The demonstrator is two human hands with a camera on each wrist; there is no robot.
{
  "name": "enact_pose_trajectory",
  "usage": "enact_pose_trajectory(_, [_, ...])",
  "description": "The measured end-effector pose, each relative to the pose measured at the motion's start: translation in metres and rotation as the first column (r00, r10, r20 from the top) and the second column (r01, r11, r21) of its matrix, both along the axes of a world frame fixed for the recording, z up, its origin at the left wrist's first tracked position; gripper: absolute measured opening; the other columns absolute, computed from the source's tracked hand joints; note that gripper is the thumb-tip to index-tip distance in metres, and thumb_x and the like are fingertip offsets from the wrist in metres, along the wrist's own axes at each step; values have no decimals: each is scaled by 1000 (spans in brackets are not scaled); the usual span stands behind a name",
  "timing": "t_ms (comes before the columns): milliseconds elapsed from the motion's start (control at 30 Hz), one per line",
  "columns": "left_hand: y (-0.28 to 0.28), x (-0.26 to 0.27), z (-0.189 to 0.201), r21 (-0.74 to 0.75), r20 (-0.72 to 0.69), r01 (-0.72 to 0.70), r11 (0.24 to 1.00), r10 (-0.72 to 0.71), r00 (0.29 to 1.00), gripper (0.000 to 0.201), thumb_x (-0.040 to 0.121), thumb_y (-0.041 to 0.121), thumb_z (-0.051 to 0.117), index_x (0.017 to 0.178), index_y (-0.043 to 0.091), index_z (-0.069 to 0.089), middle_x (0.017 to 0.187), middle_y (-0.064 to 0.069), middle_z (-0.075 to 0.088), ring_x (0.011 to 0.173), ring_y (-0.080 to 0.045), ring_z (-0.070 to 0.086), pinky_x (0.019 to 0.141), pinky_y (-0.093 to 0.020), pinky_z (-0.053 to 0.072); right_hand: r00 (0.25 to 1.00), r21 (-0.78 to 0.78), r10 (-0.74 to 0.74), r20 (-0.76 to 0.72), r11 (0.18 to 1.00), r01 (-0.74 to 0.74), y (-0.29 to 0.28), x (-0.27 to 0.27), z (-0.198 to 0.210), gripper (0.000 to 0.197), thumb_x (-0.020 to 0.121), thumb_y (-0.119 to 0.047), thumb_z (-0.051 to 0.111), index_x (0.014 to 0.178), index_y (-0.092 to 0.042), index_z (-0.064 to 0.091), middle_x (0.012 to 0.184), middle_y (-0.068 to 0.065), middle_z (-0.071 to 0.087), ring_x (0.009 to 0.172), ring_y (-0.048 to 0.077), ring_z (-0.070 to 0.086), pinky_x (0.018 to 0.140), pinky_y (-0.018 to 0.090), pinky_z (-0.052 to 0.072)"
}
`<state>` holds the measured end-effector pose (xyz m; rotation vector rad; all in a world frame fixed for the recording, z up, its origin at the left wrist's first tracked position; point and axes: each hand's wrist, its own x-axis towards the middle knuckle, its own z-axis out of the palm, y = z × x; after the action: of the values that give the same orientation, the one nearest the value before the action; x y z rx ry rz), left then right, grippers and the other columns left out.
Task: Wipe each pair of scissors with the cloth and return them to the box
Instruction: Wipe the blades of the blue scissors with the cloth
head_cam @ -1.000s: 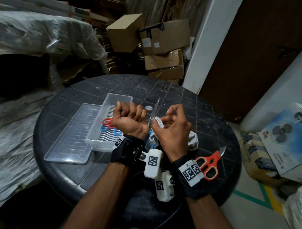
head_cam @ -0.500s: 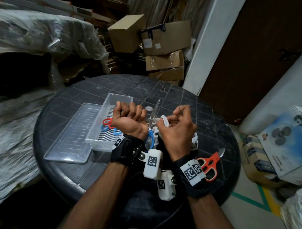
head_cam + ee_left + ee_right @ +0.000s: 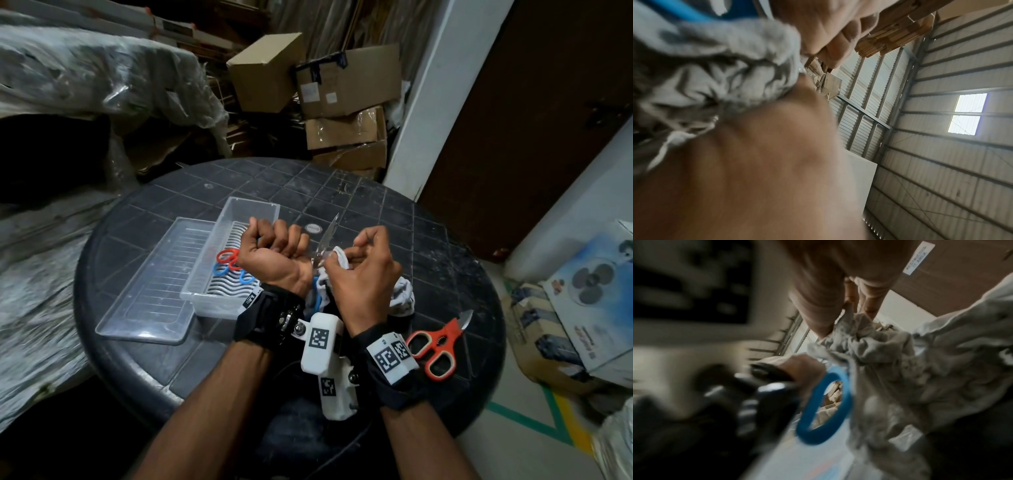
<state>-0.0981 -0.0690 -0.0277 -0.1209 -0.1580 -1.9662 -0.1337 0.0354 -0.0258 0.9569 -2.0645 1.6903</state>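
- since a second ago, right hand (image 3: 363,274) has drawn the white cloth (image 3: 339,257) a little lower along the blades, while the left hand (image 3: 274,260) has kept its place over the counter (image 3: 428,240).
- left hand's grip is clamped on the blue-handled scissors (image 3: 327,236); fingers are curled into a fist, blades point up and away, and one blue handle loop (image 3: 824,404) hangs below the wrist in the right wrist view.
- right hand's grip is closed on the cloth, pinching it round the lower part of the blades near the pivot; the rest of the cloth hangs bunched under the hand, down to the counter.
- clear plastic box (image 3: 236,253) sits just left of the left hand, lid off; a red pair (image 3: 227,257) and a blue pair (image 3: 233,274) lie inside on its ribbed floor.
- clear lid (image 3: 154,291) lies flat on the counter, touching the box's left side.
- orange-handled scissors (image 3: 436,344) lie on the counter to the right of the right wrist, apart from the box, blades pointing away.
- left wrist view is blurred: crumpled cloth (image 3: 715,65) and a strip of blue handle against the palm.
- cardboard boxes (image 3: 346,102) are stacked behind the counter.
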Motion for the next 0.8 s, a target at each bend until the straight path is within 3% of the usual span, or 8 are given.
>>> enact_pose_trajectory(100, [1,-1,0,-18,18,-13,1000,13,1000,47,100,26,31,55,23,19,44,5,15,35,-9,13,39,-15,16,1000,-10,0,21,1000,1,7,-5,5,42,69,2,84,92,-8,51,66,-4,63,60,8,64,51,15,49])
enact_pose_trajectory(433, [3,1,2,-25,35,-2,1000,3,999,46,99,27,32,55,22,18,46,5,14,36,-9,12,38,-16,15,998,54,42,-48,998,-40,3,6,3,44,72,-1,81,95,-17,48,71,-3,64,61,9,65,55,27,54])
enact_pose_trajectory(600, [5,-1,-2,-19,29,33,999,-32,999,48,99,26,32,53,23,21,43,5,17,36,-9,13,38,-17,15,999,37,7,-34,999,-6,3,4,1,41,69,1,81,92,-12,49,67,-5,61,60,10,63,52,19,49])
enact_pose_trajectory(700, [5,-2,-1,-22,20,28,999,-27,999,50,99,26,33,49,23,26,42,6,18,36,-10,11,38,-17,14,999,21,-38,-18,999,39,2,2,1,40,68,1,80,90,-13,49,65,-7,60,59,9,62,53,23,51])
enact_pose_trajectory(800, [6,-1,0,-25,37,27,999,-26,999,50,99,26,32,49,23,24,45,5,14,40,-12,7,40,-18,12,998,3,-67,-6,998,67,3,-2,3,41,68,3,81,90,-11,49,62,-10,58,59,7,62,52,20,49])
